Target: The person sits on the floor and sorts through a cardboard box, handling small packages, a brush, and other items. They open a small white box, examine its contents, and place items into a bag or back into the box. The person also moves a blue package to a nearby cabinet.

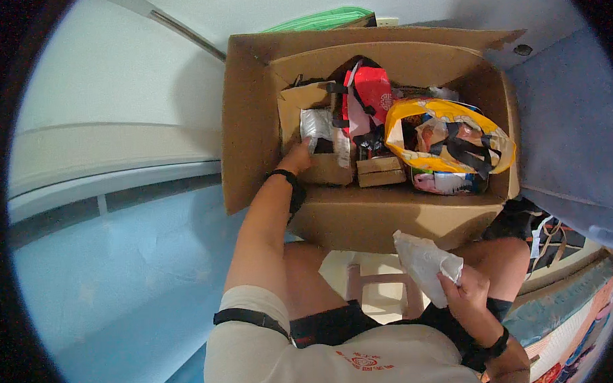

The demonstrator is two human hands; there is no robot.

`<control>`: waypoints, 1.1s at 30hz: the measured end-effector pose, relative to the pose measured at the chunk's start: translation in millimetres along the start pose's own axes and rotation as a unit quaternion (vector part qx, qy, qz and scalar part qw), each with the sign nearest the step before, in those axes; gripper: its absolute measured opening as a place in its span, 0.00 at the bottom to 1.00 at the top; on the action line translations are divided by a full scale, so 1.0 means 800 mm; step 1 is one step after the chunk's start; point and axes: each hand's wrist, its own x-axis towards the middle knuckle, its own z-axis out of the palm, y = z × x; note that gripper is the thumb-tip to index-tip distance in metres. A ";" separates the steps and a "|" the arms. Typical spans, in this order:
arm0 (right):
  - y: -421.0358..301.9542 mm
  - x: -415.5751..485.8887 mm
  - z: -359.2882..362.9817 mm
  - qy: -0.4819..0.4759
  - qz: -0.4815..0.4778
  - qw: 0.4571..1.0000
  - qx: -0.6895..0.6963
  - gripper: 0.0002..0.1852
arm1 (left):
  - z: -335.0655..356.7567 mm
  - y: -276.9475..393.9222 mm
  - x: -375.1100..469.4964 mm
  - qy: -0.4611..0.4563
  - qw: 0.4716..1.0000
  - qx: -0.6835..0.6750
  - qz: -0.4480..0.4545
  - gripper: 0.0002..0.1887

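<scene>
My left hand [298, 154] reaches into a large open cardboard box [398, 221]. Its fingers touch a silvery-white plastic packet [316, 123] inside a smaller open cardboard box [328, 171]; whether they grip it cannot be told. Over my right thigh, my right hand [467, 286] holds a crumpled whitish plastic packet [425, 263] by its lower right end. Beside the smaller box, within the large one, lie a red bag [375, 88] with black straps, a small brown carton [381, 172] and a yellow-rimmed bag [401, 155] holding assorted things.
A light blue covered surface [122, 279] lies at the left. Behind the large box, green folded material [326, 19] shows against the wall. A blue-grey cloth [573, 131] hangs at the right. Part of a stool [414, 294] is visible between my legs.
</scene>
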 end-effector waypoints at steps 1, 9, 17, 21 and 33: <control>0.003 0.002 0.004 -0.007 0.008 1.000 0.020 0.08 | 0.002 0.003 0.006 0.026 1.000 0.000 0.002 0.47; 0.026 0.010 0.027 -0.099 0.057 0.993 -0.003 0.16 | -0.067 0.094 0.048 0.355 0.929 0.069 0.080 0.56; 0.038 0.014 0.038 -0.112 0.068 0.991 -0.017 0.16 | -0.079 0.154 0.076 0.410 0.911 -0.030 0.009 0.65; 0.037 0.016 0.041 -0.091 0.075 0.993 0.018 0.16 | -0.030 0.158 0.070 0.483 0.874 -0.051 -0.033 0.55; 0.038 0.002 0.028 -0.059 0.079 0.995 0.016 0.13 | 0.016 0.159 -0.042 0.358 0.932 -0.054 0.000 0.27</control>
